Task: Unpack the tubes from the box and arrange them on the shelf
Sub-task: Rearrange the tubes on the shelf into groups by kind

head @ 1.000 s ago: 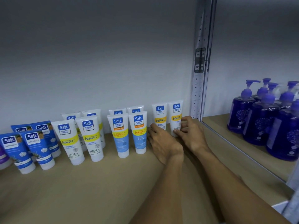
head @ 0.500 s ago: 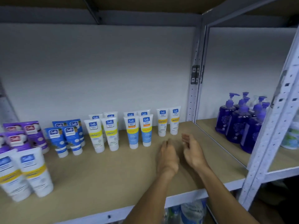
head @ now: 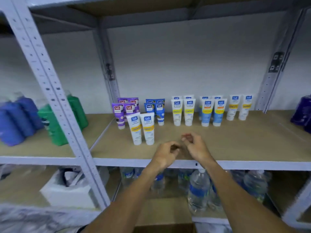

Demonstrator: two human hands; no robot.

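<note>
A person's two bare arms reach toward a tan shelf (head: 235, 145) in a grey metal rack. The left hand (head: 165, 154) and right hand (head: 196, 146) hover close together over the shelf's front edge, not touching each other. Each grip is loose, with the fingers lightly curled around nothing. The fingertips are blurred.

The tubes stand upright on their caps on this shelf, in pairs lined up near the back wall. Each has a square blue or red logo near its top. From left to right:

- The purple tubes (head: 118, 113) have red logos.
- The dark blue tubes (head: 159, 113) are just beside them.
- The white tubes with yellow bands (head: 183, 111) come next.
- The light blue tubes (head: 212, 113) have yellow bands.
- The rightmost white pair (head: 237, 108) has orange-yellow bands.

Most groups are two rows deep. One front pair (head: 143, 128) of white, yellow-banded tubes stands forward of the purple and dark blue groups, touching side by side and nearest the left hand.

Blurred green bottles (head: 55, 125) and blue bottles (head: 15, 121) stand in the bay to the left. Purple bottles (head: 303, 111) are at the far right. Clear water bottles (head: 198, 190) stand on the level below.
</note>
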